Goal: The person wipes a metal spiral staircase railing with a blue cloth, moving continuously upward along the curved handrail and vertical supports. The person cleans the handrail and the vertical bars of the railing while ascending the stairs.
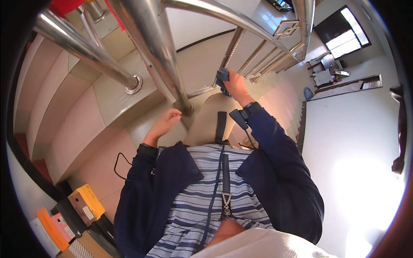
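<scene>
My right hand (237,84) is closed on a dark blue-grey cloth (222,77), at the lower part of a thin metal baluster (233,48) of the stair railing. Below that hand is my knee in tan trousers (206,119). To the left, my left hand (166,122) is raised with its fingers curled and slightly blurred; no object shows in it. It is near the foot of a thick polished metal post (161,51), apart from it. Black bands with a cable are on both wrists.
Curved stairs (77,122) rise at the left, with another metal post (93,54) on them. Shoe boxes (87,204) are stacked at the lower left. A metal handrail (226,14) curves to the upper right, with descending steps (280,100) beside the white wall (348,135).
</scene>
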`<state>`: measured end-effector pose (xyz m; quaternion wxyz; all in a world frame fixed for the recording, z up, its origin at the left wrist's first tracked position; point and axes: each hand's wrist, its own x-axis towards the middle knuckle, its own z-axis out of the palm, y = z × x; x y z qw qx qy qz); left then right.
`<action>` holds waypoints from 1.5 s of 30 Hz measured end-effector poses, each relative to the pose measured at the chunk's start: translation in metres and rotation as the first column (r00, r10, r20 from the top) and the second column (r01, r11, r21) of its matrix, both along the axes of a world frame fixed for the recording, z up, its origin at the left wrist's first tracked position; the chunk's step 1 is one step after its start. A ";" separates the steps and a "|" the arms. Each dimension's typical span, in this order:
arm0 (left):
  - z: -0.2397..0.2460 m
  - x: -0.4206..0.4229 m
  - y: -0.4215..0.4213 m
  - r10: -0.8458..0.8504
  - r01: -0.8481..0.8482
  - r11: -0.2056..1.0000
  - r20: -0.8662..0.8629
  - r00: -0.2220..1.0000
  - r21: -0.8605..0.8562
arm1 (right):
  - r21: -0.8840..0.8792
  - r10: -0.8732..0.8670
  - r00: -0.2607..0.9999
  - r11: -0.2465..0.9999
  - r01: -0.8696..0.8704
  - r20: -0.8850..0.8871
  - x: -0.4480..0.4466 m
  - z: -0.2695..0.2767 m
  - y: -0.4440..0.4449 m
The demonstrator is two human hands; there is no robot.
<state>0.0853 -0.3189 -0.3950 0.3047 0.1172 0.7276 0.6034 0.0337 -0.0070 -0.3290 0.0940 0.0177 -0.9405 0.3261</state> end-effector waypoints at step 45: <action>0.132 0.007 -0.026 0.303 -0.246 0.880 -0.079 0.950 0.406 | -0.387 0.300 0.937 0.897 -0.214 0.177 0.041 0.014 -0.110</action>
